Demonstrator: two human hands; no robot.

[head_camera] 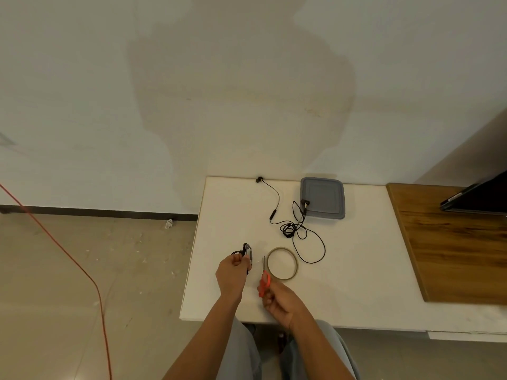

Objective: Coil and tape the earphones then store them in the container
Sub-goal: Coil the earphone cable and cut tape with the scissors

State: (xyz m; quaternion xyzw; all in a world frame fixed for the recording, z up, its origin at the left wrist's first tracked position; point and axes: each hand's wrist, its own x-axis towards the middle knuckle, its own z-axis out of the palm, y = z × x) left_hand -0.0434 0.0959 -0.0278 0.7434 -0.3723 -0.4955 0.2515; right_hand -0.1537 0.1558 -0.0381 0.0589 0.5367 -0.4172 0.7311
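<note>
Two hands over the bench's front edge: left hand grips coiled earphones, right hand grips orange scissors, just beside tape roll.

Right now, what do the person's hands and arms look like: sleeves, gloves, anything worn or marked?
The left hand and right hand are both bare: no gloves, and no rings, watch or bands that I can make out. The forearms are bare to the frame's bottom edge, with no sleeves in view. No markings or cables on them. Below them, grey trousers show.
</note>
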